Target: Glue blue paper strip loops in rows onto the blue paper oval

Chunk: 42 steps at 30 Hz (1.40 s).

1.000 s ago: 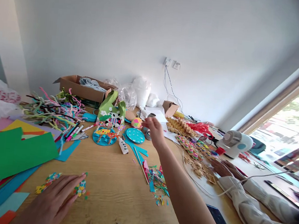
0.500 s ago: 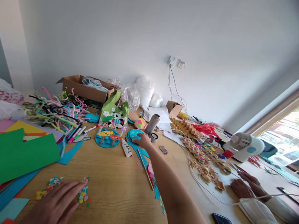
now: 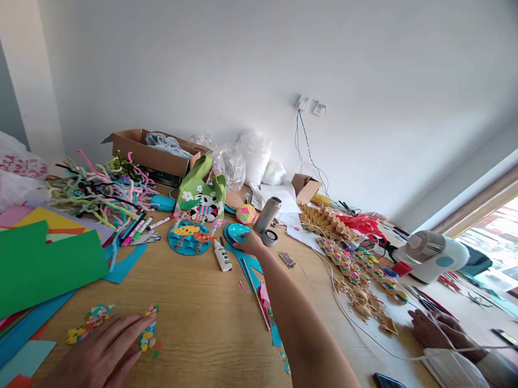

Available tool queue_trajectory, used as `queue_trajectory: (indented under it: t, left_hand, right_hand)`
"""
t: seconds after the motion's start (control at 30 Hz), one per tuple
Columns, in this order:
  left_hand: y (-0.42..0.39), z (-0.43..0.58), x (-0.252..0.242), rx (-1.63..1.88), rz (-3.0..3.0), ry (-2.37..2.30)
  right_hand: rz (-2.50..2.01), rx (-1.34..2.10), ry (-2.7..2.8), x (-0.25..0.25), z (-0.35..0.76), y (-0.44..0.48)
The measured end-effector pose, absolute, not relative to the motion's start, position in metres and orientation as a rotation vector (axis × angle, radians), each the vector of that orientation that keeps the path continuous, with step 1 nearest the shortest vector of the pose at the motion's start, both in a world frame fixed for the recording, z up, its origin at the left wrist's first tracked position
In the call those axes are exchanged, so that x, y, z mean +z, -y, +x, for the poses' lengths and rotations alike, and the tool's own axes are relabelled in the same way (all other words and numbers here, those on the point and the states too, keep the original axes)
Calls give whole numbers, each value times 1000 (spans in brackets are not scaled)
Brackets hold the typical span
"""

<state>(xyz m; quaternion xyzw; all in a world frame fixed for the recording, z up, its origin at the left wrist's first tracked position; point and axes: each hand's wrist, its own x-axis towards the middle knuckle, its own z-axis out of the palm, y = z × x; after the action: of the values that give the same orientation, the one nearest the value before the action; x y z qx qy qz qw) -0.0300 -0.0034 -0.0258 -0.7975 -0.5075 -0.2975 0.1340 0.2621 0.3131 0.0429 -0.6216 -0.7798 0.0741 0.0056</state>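
My two hands at the table (image 3: 195, 314), seen from the head. Right hand (image 3: 251, 244): arm extended, fingers at the near right edge of the blue discs (image 3: 236, 231), which lie near the middle of the table's far half; whether the fingers are pinching or merely touching, I cannot tell. Left hand (image 3: 102, 346): palm down, fingers straight and close together, lying over loose paper dots (image 3: 146, 338) near the table's front; no object is seen gripped.

State of the work, as I judge it: the decorated disc (image 3: 179, 245), left of the blue discs, bears fish-shaped cut-outs and appears the more advanced piece. The blue discs show no such cut-outs, and the dots lie loose, attached to nothing visible. How much remains cannot be read here.

Surroundings: the glue bottle (image 3: 222, 257) lies near the decorated disc, on the side toward me. Blue strips (image 3: 253, 266) and a stick (image 3: 256, 295) lie beside my right forearm, which hides some of the table. The flask (image 3: 269, 214) and a grey ring (image 3: 269, 238) stand just beyond my right hand and crowd its far side. Green paper (image 3: 33, 272) bounds the left; a co-worker's hands (image 3: 436, 330) rest well apart, beyond a white cable (image 3: 360, 327).
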Motion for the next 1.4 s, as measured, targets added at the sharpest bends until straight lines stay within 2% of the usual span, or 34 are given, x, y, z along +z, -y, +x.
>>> queue_trajectory:
  t: [0.43,0.63,0.83,0.97,1.03,1.27,1.4]
  left_hand:
    - [6,-30,-28,-819,-2364,1531]
    - [6,-25,-20,-885,-2286,1509]
    - [5,-22,-11,-982,-2239,1462]
    - [5,-21,-10,-999,-2272,1495]
    - [5,-21,-9,-1006,-2304,1508]
    - [2,-22,-10,-1159,-2409,1679]
    - [4,-16,-8,-1494,-2469,1956]
  right_hand:
    - [-1910,245,2203,65,268,-291]
    - [-1726,330,2019,79,281,-264]
    - [-1568,693,1798,101,312,-213]
    - [-1210,1425,1321,114,324,-174]
    - [-1115,1628,1173,118,324,-157]
    - [-1046,1819,1068,121,315,-121]
    - [-998,1733,1207,115,299,-95]
